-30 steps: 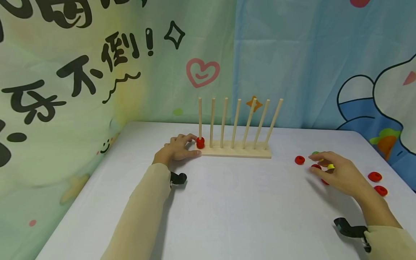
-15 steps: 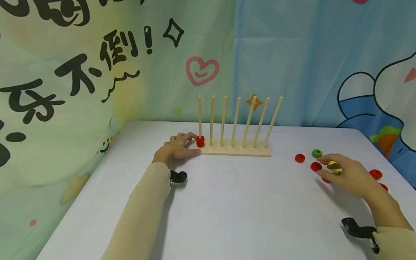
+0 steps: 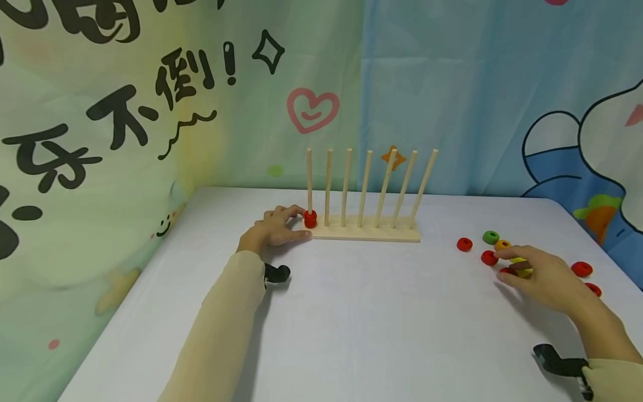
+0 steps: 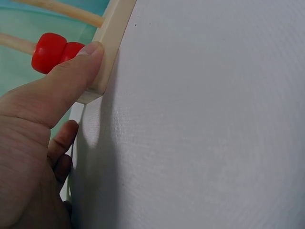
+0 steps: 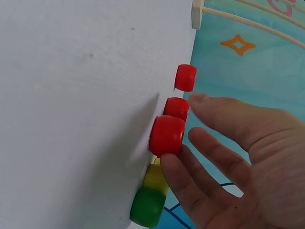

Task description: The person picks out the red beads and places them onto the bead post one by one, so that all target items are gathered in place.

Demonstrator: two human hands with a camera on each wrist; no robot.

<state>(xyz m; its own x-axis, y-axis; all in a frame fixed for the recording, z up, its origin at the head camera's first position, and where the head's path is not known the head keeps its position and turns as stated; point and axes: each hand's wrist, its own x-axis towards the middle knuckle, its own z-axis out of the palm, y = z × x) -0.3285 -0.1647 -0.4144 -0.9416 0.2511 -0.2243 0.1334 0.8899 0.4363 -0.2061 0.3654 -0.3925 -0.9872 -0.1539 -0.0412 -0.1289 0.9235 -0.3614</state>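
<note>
My left hand [image 3: 275, 228] grips the left end of a wooden peg stand [image 3: 361, 231], its thumb on the front edge of the base. In the left wrist view two red beads [image 4: 49, 52] sit stacked on the end peg, right beside the thumb. Over the loose beads at the right, my right hand [image 3: 545, 276] hovers with its thumb and fingers apart. Between them lies a red bead [image 5: 167, 136], not pinched. A yellow bead [image 3: 523, 272] is partly hidden behind the fingers. Another red bead [image 3: 489, 257] lies just left of the fingertips.
Around the right hand lie a green bead [image 3: 490, 237], an orange bead [image 3: 502, 244] and more red beads [image 3: 581, 269]. A printed cloth [image 3: 427, 84] hangs behind the white table [image 3: 382, 324]. Several bare pegs rise from the stand.
My right hand has shifted right and toward me, so the green and orange beads show more fully. The left hand and the peg stand stay where they were.
</note>
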